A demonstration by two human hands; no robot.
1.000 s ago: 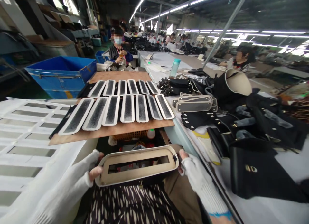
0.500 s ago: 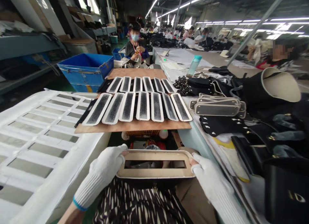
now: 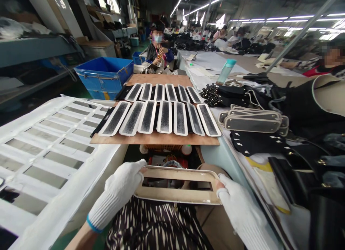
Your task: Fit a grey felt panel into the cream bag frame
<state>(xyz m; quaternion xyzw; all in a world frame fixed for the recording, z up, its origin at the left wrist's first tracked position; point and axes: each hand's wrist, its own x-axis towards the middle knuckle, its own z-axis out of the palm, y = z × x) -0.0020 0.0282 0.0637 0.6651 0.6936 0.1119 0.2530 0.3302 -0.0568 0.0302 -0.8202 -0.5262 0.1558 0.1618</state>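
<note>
Beige slotted frame piece (image 3: pixel 178 185) held flat over lap, left hand (image 3: pixel 121 192) gloved, clamped its left end, right hand (image 3: pixel 239 210) gloved, gripped right end, plywood board (image 3: pixel 159 138) of grey-brushed strips (image 3: pixel 164 115) just beyond, blue bin (image 3: pixel 104 75) far left

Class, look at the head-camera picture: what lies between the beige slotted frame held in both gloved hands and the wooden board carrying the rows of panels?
In the head view, between the frame and the board: a woven basket under the board's edge, and red clutter below it.
</note>
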